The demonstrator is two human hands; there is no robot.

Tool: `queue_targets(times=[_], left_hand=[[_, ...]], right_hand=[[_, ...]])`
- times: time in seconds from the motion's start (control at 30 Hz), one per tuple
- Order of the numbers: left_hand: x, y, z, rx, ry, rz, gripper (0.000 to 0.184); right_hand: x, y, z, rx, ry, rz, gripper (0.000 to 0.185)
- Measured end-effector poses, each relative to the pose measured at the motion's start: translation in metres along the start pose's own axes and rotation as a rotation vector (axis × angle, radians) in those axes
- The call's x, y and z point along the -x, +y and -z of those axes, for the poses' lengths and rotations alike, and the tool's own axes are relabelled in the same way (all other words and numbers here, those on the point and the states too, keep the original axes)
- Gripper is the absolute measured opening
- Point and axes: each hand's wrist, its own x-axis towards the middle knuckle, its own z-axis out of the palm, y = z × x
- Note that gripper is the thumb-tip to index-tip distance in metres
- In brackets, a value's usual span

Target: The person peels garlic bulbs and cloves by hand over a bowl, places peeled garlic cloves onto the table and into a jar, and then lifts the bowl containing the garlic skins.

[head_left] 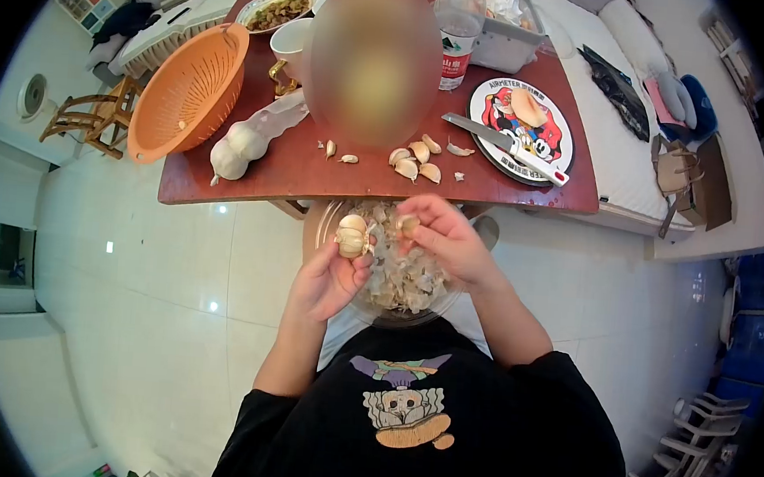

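Observation:
My left hand (333, 279) grips a partly broken garlic bulb (352, 235), its cloves facing up. Close by on the right, my right hand (450, 243) pinches a single garlic clove (408, 226) between thumb and fingers, apart from the bulb. Below both hands a clear bowl (423, 317) full of papery garlic skins (407, 280) rests at my lap. Loose garlic cloves (407, 168) lie near the table's front edge. To their left, whole garlic bulbs (245, 147) sit in a white net bag.
On the red table (302, 180) a knife (508, 147) lies across a cartoon plate (556, 131). An orange colander (188, 92) leans at the left edge. Farther back are a water bottle (457, 49), a grey bin (509, 45), a cup (287, 44) and a food dish (278, 10). A blurred patch hides the table's middle.

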Motion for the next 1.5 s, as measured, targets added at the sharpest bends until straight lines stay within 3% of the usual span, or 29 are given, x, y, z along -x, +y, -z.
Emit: queue_targets(times=[0.07,0.17,0.3,0.5,0.6,0.7,0.83,0.97,1.07,1.17,1.27,1.37,1.5], left_hand=[[0.001,-0.001,-0.006,-0.095,0.016,-0.019,0.044],[0.007,-0.009,-0.023,-0.287,0.251,-0.069,0.038],[0.003,-0.013,-0.034,-0.410,0.291,-0.109,0.038],[-0.003,-0.017,-0.041,-0.621,0.315,-0.160,0.040],[-0.005,-0.019,-0.044,-0.805,0.328,-0.185,0.044],[-0.006,-0.022,-0.039,-1.052,0.352,-0.238,0.049],[-0.010,-0.033,-0.038,-1.397,0.323,-0.352,0.051],[-0.011,-0.034,-0.052,-1.917,0.296,-0.435,0.046],[-0.003,-0.040,-0.039,-1.782,0.409,-0.337,0.039],[0.001,-0.035,-0.045,-1.166,0.369,-0.183,0.035],[-0.003,-0.029,-0.033,-0.682,0.261,-0.228,0.037],[-0.003,-0.022,-0.042,-0.475,0.220,-0.141,0.038],[-0.005,-0.027,-0.041,-0.480,0.292,-0.169,0.041]], right_hand=[[-0.001,-0.012,-0.007,0.294,0.206,0.194,0.027],[-0.008,-0.027,-0.001,1.401,0.425,0.486,0.021],[-0.027,-0.020,0.010,1.581,0.530,0.651,0.019],[-0.044,-0.022,0.017,1.611,0.593,0.600,0.022],[-0.038,-0.027,0.005,1.583,0.606,0.761,0.022],[-0.017,-0.022,-0.009,1.272,0.285,0.580,0.025],[0.004,-0.004,-0.024,0.868,0.175,0.028,0.022],[0.006,0.012,-0.021,0.437,0.101,-0.004,0.016],[0.009,0.021,-0.012,0.326,0.037,-0.053,0.010],[0.013,0.025,-0.008,0.038,0.028,-0.165,0.011],[0.013,0.029,-0.006,-0.204,0.045,-0.193,0.017],[0.012,0.016,-0.009,0.064,0.092,-0.085,0.019],[-0.005,-0.008,0.009,0.822,0.307,0.442,0.017]])
